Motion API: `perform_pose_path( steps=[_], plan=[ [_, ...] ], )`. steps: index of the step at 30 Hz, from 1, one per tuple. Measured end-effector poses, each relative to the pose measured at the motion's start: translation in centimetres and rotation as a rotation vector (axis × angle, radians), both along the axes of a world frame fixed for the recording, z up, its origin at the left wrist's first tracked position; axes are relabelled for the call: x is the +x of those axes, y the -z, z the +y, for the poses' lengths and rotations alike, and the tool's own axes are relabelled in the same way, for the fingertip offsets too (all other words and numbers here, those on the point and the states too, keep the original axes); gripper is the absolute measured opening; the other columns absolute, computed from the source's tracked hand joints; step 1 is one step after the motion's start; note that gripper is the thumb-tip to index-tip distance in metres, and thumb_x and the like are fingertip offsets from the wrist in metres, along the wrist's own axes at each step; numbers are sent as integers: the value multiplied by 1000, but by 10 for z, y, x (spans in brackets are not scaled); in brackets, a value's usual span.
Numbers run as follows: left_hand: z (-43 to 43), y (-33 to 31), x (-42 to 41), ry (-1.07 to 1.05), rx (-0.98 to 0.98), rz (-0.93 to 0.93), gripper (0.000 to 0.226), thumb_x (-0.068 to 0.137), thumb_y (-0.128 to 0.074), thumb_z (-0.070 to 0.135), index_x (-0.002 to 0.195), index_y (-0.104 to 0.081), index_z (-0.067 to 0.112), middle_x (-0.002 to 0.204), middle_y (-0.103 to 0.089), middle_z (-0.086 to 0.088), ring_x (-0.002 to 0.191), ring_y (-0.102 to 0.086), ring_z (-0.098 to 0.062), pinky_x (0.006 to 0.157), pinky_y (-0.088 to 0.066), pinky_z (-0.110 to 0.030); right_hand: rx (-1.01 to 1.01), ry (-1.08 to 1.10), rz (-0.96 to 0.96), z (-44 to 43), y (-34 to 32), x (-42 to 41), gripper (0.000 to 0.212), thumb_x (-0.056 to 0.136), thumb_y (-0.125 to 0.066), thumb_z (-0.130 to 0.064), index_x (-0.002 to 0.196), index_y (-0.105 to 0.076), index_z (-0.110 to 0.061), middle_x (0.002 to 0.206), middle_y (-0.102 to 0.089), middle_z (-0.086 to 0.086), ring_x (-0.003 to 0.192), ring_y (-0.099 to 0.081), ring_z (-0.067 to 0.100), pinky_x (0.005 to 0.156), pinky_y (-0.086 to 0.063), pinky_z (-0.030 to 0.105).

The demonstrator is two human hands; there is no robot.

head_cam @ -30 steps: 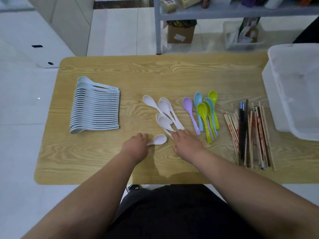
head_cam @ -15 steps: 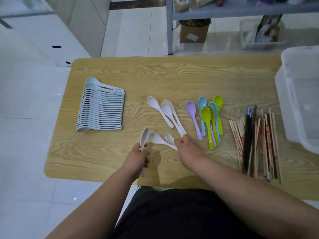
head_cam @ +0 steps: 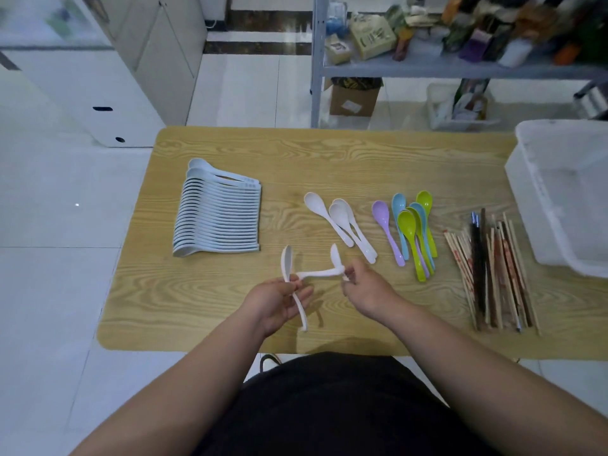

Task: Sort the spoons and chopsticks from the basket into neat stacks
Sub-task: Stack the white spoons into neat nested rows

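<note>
My left hand [head_cam: 274,302] grips a white spoon [head_cam: 289,271] held upright above the table's front edge, bowl up. My right hand [head_cam: 365,287] pinches two white spoons: one [head_cam: 317,274] reaches left toward the left hand, the other [head_cam: 335,255] points up. Three more white spoons [head_cam: 342,222] lie on the wooden table [head_cam: 329,159]. A long neat row of pale blue spoons [head_cam: 218,218] lies at the left. Several coloured spoons [head_cam: 409,232] lie right of centre. A pile of chopsticks [head_cam: 493,271] lies at the right.
A translucent white plastic basket [head_cam: 566,199] stands at the table's right edge. Behind the table is a metal shelf [head_cam: 427,67] with assorted goods, and a cardboard box [head_cam: 355,97] on the floor. White cabinets stand at the back left.
Both hands have picked white spoons off the table and lifted them. The spoon in my left hand now stands upright, and my right hand brings its spoons toward it.
</note>
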State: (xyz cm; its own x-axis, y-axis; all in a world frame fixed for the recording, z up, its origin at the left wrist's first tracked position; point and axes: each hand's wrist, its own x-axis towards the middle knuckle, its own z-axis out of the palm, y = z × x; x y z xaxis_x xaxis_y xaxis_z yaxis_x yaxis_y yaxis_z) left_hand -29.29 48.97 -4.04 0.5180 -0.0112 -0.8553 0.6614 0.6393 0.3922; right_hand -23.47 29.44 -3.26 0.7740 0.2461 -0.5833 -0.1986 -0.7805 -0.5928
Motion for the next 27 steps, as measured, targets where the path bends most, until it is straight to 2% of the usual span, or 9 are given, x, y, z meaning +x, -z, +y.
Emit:
perform_pose_path(
  steps=[4, 6, 8, 10, 13, 16, 19, 24, 27],
  plan=[
    [18, 6, -11, 74, 63, 58, 19, 99, -44, -10, 114, -53, 0, 117, -62, -23, 88, -73, -32, 60, -61, -39, -140, 81, 3, 15, 7, -18, 12, 93, -51, -22, 100, -41, -17, 90, -53, 1, 82, -53, 22, 67, -37, 32],
    [29, 12, -19, 100, 101, 87, 18, 99, -44, -9, 112, -51, 2, 115, -62, -23, 91, -73, -34, 51, -58, -35, -171, 177, -1, 20, 8, -28, 14, 93, -51, -23, 102, -41, -19, 93, -54, 1, 81, -53, 21, 68, -38, 32],
    [39, 22, -25, 120, 133, 93, 18, 99, -46, -8, 113, -51, 3, 109, -62, -21, 97, -72, -36, 59, -60, -39, -201, 222, -24, 22, 8, -34, 19, 93, -50, -24, 108, -38, -22, 94, -54, 0, 82, -55, 22, 69, -42, 34],
    [47, 29, -31, 142, 154, 79, 21, 97, -50, -7, 116, -53, 3, 103, -63, -18, 98, -73, -35, 74, -60, -45, -233, 185, -101, 24, 8, -37, 23, 92, -51, -24, 112, -38, -25, 94, -54, 0, 81, -55, 23, 65, -40, 34],
    [53, 30, -36, 157, 159, 58, 23, 96, -54, -6, 117, -55, 3, 100, -65, -17, 97, -73, -34, 85, -58, -49, -249, -70, -228, 38, 17, -37, 28, 92, -52, -20, 120, -54, -18, 98, -53, 0, 91, -55, 23, 69, -38, 32],
    [57, 30, -43, 127, 150, 51, 24, 95, -53, -9, 116, -53, 2, 102, -62, -19, 101, -71, -37, 89, -57, -51, -266, -335, -307, 62, 35, -31, 35, 92, -53, -16, 126, -61, -19, 116, -52, 4, 113, -46, 28, 86, -40, 34],
    [61, 28, -52, 97, 143, 57, 29, 93, -53, -11, 121, -51, -2, 104, -62, -22, 102, -71, -39, 85, -58, -49, -332, -508, -290, 79, 53, -21, 37, 95, -52, -14, 131, -58, -18, 129, -49, 5, 119, -41, 29, 97, -42, 38],
    [71, 25, -64, 97, 162, 80, 24, 97, -50, -7, 120, -53, -6, 109, -67, -23, 105, -69, -42, 94, -54, -57, -440, -585, -237, 83, 51, -15, 21, 96, -48, -11, 113, -60, -11, 113, -55, 10, 103, -53, 27, 74, -38, 31],
    [76, 20, -65, 101, 148, 77, 24, 99, -46, -5, 121, -55, -8, 107, -69, -21, 106, -68, -42, 93, -54, -57, -340, -358, -133, 72, 32, -21, 11, 94, -54, -22, 91, -63, -17, 88, -59, 1, 81, -55, 20, 58, -34, 28]
  ],
)
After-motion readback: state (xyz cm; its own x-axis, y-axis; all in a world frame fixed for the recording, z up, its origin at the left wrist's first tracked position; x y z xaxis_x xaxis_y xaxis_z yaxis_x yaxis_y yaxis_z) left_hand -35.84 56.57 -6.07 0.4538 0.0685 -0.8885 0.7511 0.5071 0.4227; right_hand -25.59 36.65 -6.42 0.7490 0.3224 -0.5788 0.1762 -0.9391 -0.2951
